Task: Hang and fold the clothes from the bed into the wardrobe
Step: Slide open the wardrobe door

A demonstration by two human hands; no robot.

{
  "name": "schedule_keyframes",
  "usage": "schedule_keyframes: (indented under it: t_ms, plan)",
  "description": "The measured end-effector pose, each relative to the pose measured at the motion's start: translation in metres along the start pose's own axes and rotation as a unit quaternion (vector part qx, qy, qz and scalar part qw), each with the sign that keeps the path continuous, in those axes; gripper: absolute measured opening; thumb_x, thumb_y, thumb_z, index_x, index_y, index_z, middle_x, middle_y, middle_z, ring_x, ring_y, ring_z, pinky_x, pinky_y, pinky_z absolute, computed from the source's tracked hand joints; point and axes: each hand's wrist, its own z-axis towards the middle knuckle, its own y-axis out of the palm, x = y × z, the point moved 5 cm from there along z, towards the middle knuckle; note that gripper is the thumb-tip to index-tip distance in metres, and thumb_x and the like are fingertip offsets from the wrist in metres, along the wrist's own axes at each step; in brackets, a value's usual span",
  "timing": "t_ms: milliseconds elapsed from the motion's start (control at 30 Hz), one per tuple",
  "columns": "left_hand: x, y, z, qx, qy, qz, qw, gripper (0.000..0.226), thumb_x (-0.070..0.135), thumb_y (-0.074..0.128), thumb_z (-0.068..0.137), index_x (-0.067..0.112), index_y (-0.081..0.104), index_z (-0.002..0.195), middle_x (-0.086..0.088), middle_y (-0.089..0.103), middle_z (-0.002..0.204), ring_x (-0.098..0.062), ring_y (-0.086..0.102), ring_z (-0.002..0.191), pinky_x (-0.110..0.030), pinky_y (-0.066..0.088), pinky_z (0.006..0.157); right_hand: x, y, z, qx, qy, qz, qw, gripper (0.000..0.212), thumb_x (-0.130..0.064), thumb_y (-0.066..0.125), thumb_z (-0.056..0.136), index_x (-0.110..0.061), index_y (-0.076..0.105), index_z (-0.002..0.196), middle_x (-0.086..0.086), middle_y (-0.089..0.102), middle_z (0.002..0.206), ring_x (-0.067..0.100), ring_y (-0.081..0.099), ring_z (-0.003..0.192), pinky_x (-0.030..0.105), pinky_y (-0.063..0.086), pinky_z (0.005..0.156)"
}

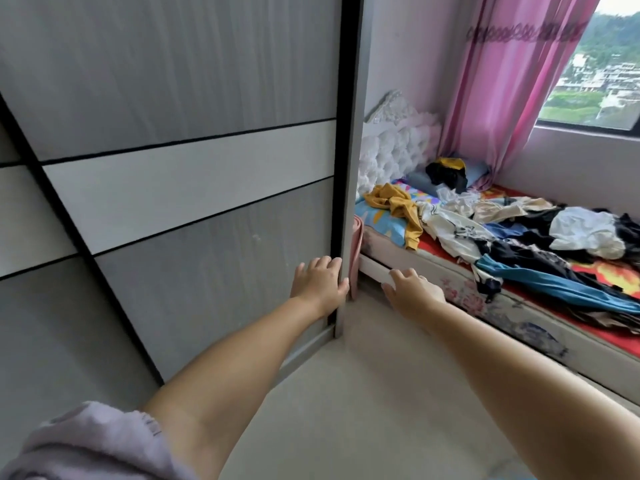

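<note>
Head view: clothes pile (519,230) untouched on bed (519,306); left hand (320,284) grips shut wardrobe sliding door (207,202) edge, right hand (414,289) open, empty; task barely begun.

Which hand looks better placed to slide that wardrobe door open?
Probably the left hand: its fingers already curl round the edge of the wardrobe door. The right hand hangs open beside the bed, holding nothing.
</note>
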Motion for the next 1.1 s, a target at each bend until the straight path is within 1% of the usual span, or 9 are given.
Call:
schedule_keyframes:
  t_ms: [100,267,333,467,600,700,900,1000,1100]
  plan:
    - [-0.017,0.01,0.044,-0.006,-0.007,0.013,1.0,0.049,0.041,0.036,0.097,0.017,0.039,0.139,-0.004,0.044,0.14,-0.023,0.037,0.131,-0.04,0.027,0.105,-0.008,0.007,0.051,-0.012,-0.018,0.017,1.0,0.042,-0.042,0.032,0.101,-0.021,0.04,0.136,0.01,0.046,0.134,0.031,0.048,0.121,0.041,0.045,0.085]
    - [-0.06,0.017,0.131,0.001,-0.019,0.029,0.999,0.049,0.041,0.036,0.097,0.017,0.038,0.139,-0.004,0.043,0.141,-0.022,0.036,0.132,-0.04,0.027,0.105,-0.03,0.014,0.138,-0.015,-0.027,0.04,0.999,0.046,-0.045,0.03,0.101,-0.019,0.037,0.139,0.012,0.046,0.134,0.032,0.051,0.118,0.039,0.045,0.08]
    - [-0.075,0.018,0.172,0.009,-0.007,0.044,0.999,0.05,0.041,0.036,0.097,0.018,0.036,0.141,-0.004,0.042,0.142,-0.022,0.035,0.133,-0.04,0.026,0.106,-0.036,0.013,0.177,-0.006,-0.027,0.059,0.998,0.046,-0.045,0.03,0.101,-0.02,0.037,0.139,0.012,0.046,0.135,0.031,0.053,0.117,0.038,0.045,0.081]
    - [-0.102,0.011,0.265,0.017,0.029,0.059,0.998,0.049,0.04,0.036,0.097,0.016,0.036,0.14,-0.005,0.042,0.141,-0.023,0.034,0.133,-0.041,0.026,0.107,-0.046,0.003,0.267,-0.009,-0.038,0.082,0.996,0.049,-0.04,0.028,0.102,-0.018,0.03,0.146,0.011,0.042,0.142,0.032,0.047,0.124,0.046,0.047,0.095]
    - [-0.114,-0.003,0.337,0.026,0.088,0.1,0.991,0.049,0.039,0.035,0.098,0.016,0.034,0.142,-0.007,0.037,0.146,-0.024,0.033,0.134,-0.044,0.02,0.111,-0.048,-0.01,0.332,0.024,0.013,0.146,0.989,0.053,-0.041,0.03,0.101,-0.02,0.026,0.149,0.01,0.04,0.143,0.034,0.045,0.126,0.048,0.041,0.098]
    - [-0.124,-0.006,0.389,0.018,0.118,0.145,0.982,0.049,0.037,0.035,0.099,0.016,0.031,0.143,-0.008,0.035,0.148,-0.024,0.031,0.136,-0.046,0.017,0.112,-0.055,0.0,0.381,0.011,0.033,0.19,0.981,0.052,-0.039,0.031,0.101,-0.016,0.029,0.147,0.011,0.038,0.146,0.033,0.042,0.129,0.046,0.038,0.103]
    - [-0.114,-0.007,0.479,0.027,0.215,0.279,0.936,0.05,0.029,0.043,0.096,0.014,0.032,0.142,-0.012,0.032,0.148,-0.026,0.024,0.14,-0.053,0.012,0.115,-0.066,0.01,0.477,-0.007,0.05,0.267,0.962,0.05,-0.036,0.035,0.101,-0.011,0.032,0.144,0.017,0.042,0.143,0.032,0.037,0.135,0.046,0.034,0.108]
    - [-0.11,-0.015,0.519,0.032,0.226,0.348,0.909,0.052,0.023,0.043,0.096,0.014,0.03,0.145,-0.015,0.028,0.152,-0.028,0.018,0.144,-0.057,0.007,0.115,-0.075,0.005,0.526,-0.004,0.042,0.289,0.957,0.055,-0.037,0.037,0.1,-0.012,0.026,0.147,0.018,0.039,0.145,0.033,0.041,0.132,0.043,0.035,0.108]
    - [-0.105,-0.02,0.552,0.027,0.25,0.411,0.876,0.05,0.019,0.041,0.097,0.012,0.029,0.146,-0.017,0.024,0.154,-0.03,0.015,0.145,-0.06,0.001,0.114,-0.083,-0.003,0.568,0.031,0.033,0.331,0.943,0.051,-0.033,0.042,0.099,-0.009,0.03,0.142,0.018,0.042,0.138,0.034,0.047,0.122,0.041,0.042,0.097]
